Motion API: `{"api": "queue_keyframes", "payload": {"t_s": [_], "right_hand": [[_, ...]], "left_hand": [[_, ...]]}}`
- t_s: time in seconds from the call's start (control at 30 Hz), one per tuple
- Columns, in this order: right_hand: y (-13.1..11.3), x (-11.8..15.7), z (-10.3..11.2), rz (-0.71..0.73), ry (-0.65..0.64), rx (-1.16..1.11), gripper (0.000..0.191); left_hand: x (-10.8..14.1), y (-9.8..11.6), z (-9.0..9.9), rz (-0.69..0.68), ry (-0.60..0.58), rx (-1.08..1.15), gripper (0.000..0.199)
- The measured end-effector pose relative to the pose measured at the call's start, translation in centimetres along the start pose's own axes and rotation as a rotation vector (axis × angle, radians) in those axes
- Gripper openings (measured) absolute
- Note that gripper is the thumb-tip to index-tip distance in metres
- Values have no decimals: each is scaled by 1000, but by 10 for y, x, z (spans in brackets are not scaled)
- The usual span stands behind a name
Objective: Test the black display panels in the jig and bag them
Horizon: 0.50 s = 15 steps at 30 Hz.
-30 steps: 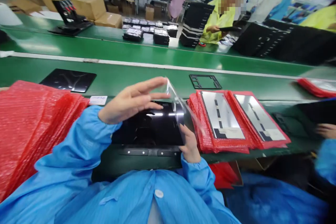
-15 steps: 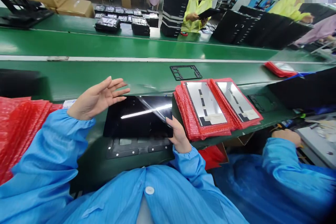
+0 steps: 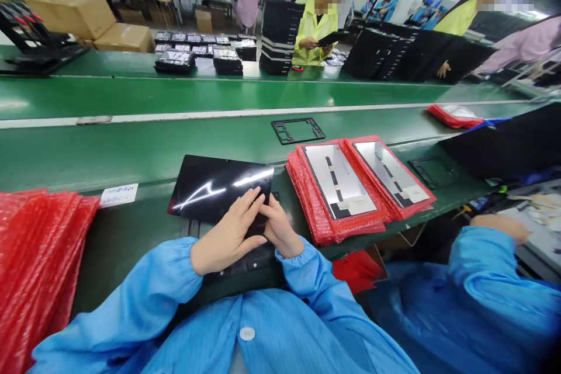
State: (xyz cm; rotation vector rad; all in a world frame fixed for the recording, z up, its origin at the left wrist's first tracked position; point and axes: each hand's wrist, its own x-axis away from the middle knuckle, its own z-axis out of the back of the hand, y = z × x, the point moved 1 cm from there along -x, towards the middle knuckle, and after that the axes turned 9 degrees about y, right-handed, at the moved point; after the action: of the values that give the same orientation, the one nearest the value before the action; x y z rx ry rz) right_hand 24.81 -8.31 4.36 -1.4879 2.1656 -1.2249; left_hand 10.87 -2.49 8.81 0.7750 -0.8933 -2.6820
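A glossy black flat panel (image 3: 210, 187) lies tilted on a dark fixture plate (image 3: 232, 263) at the near edge of the green conveyor. My left hand (image 3: 230, 236) rests on its lower part with the fingers together. My right hand (image 3: 278, 225) meets it at the lower right, and the fingertips of both hands nearly touch. Both hands hide the panel's lower right corner. No transparent film shows on the panel, though the glare could hide one.
A heap of red bubble bags (image 3: 37, 263) lies at the left, beside a small white label (image 3: 119, 194). To the right are red bubble bags holding silver-backed panels (image 3: 339, 184), and a black frame (image 3: 298, 131) sits beyond. A co-worker's blue sleeve (image 3: 491, 269) is at the right.
My left hand has come down from above the panel onto its surface. The transparent film lifted at the panel's corner no longer shows. The panel now sits further left and both hands are together.
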Motion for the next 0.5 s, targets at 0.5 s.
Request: {"api": "queue_keyframes", "payload": {"t_s": [0.5], "right_hand": [[4, -33, 32, -98, 223, -332, 23]], "left_hand": [[-74, -204, 71, 684, 622, 180, 61]]}}
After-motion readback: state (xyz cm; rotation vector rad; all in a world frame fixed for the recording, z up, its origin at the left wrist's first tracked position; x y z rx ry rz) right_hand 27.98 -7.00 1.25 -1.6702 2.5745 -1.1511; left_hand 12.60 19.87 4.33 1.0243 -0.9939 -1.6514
